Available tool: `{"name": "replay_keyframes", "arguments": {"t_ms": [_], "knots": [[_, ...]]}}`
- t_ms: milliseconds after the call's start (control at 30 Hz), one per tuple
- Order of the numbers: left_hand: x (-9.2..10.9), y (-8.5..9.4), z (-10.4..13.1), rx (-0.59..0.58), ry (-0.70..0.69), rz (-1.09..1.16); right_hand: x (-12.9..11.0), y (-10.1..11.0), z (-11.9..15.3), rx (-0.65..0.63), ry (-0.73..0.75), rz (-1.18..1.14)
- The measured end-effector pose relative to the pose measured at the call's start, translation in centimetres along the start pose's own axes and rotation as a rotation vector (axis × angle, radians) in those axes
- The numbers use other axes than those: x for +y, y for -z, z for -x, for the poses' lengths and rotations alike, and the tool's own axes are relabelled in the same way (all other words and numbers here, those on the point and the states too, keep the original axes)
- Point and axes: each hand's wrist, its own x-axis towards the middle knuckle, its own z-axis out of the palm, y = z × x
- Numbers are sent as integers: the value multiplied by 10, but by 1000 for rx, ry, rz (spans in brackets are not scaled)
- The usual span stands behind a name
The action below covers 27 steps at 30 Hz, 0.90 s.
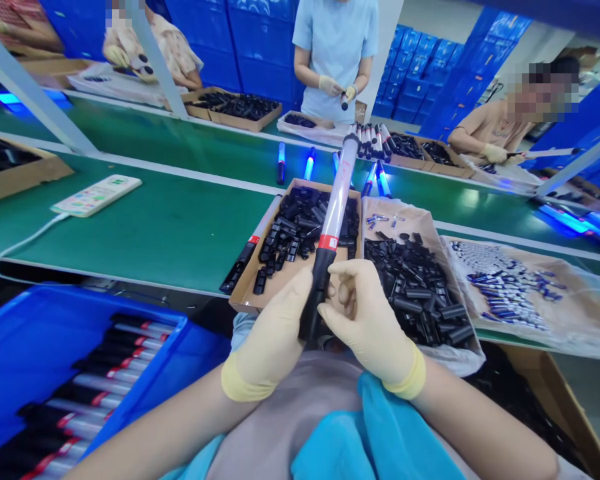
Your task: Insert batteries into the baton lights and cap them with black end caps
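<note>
A light baton with a clear tube, a red band and a black handle slants upright in front of me. My left hand, in a pale yellow glove, is wrapped round the lower handle. From the other side, my right hand, gloved alike, has thumb and forefinger pressed to the handle and its other fingers curled. Whether a small part sits between those right fingers is hidden. Just beyond my hands stands a cardboard tray with black plastic parts. Another baton lies along the tray's left side.
At right are a lined tray of black pieces and a tray of batteries. A blue bin at lower left holds several batons. A power strip lies on the green bench. Several co-workers sit or stand opposite; lit batons lie between.
</note>
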Motion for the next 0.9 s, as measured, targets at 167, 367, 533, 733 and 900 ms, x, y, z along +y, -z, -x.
{"name": "replay_keyframes", "arguments": {"t_ms": [167,367,533,733,900], "knots": [[6,1,-8,27,-10,-75,4,10,0,74,206,141],[22,6,-23,123,186,69,7,5,-20,-304,676,680],[45,18,-38,10,74,-88,5,-17,-63,-270,751,848],[89,92,-56,257,-342,-365,32,-19,-167,-319,457,762],[88,186,-59,595,-349,-1200,88,-41,-263,-446,273,738]]}}
